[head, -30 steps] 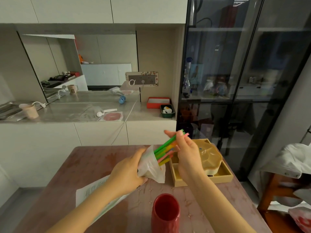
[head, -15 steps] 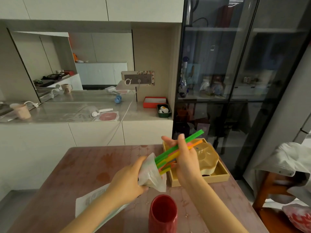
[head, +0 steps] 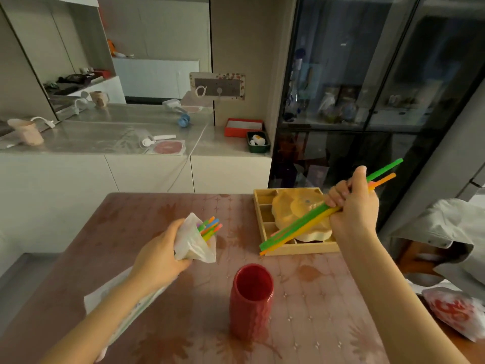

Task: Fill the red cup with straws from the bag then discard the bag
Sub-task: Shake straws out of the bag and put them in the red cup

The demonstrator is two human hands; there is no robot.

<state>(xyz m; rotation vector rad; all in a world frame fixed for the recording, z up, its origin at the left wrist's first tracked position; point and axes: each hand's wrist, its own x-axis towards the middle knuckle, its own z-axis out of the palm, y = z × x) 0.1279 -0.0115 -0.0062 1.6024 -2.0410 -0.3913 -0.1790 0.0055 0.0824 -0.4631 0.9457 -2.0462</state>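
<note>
The red cup [head: 251,298] stands upright near the table's front, its mouth showing nothing inside. My left hand [head: 157,254] grips the white plastic bag [head: 193,244] to the cup's left, with several coloured straw tips [head: 210,225] poking out of its open mouth. My right hand [head: 353,208] holds a small bunch of green, yellow and orange straws [head: 301,224] raised slantwise over the wooden tray, well clear of the bag and up to the right of the cup.
A yellow wooden tray [head: 288,250] with a yellow lidded dish sits at the table's back right. A paper sheet [head: 105,295] lies under my left forearm. A chair with grey clothing [head: 446,232] and a red-printed bag [head: 456,311] stand at the right. A counter runs behind the table.
My right hand has pulled a bunch of straws fully out of the bag and carried it up to the right. The left hand with the bag moved slightly left.
</note>
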